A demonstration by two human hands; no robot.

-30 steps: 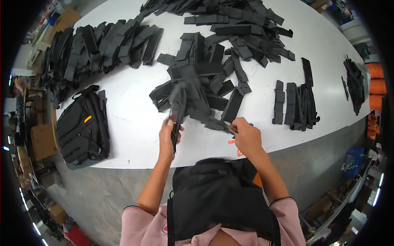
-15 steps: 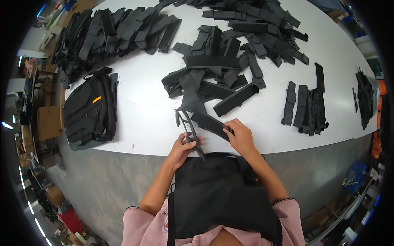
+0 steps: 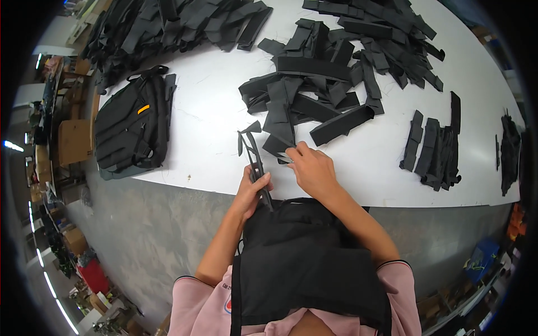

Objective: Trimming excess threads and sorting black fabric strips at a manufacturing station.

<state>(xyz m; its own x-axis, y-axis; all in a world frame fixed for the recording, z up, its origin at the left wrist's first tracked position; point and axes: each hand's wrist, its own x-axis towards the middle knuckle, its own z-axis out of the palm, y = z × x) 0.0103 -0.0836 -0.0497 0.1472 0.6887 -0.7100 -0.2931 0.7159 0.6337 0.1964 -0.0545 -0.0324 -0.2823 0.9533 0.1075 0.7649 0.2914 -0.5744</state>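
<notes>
A long, folded black fabric strip (image 3: 255, 158), seen nearly edge-on, is gripped in my left hand (image 3: 253, 190) at the table's near edge. Its upper end stands above the fingers and its lower end hangs by my black apron (image 3: 314, 257). My right hand (image 3: 314, 171) is closed just to the right, fingertips together over a small thing with a pale glint; its kind is mostly hidden. Right at those fingertips lies the end of another black fabric piece (image 3: 276, 144). Beyond the hands, a loose heap of black fabric strips (image 3: 314, 67) spreads over the table.
The white table (image 3: 207, 112) has a black backpack (image 3: 134, 126) with an orange tab at its left. A thick row of black strips (image 3: 185, 31) lies at the far left. At the right are a smaller stack of strips (image 3: 440, 148) and a dark bundle (image 3: 509, 154).
My right hand has moved a little left and up, off the black piece it was holding. My left hand keeps its strip. The view has shifted, so the table's contents sit differently.
</notes>
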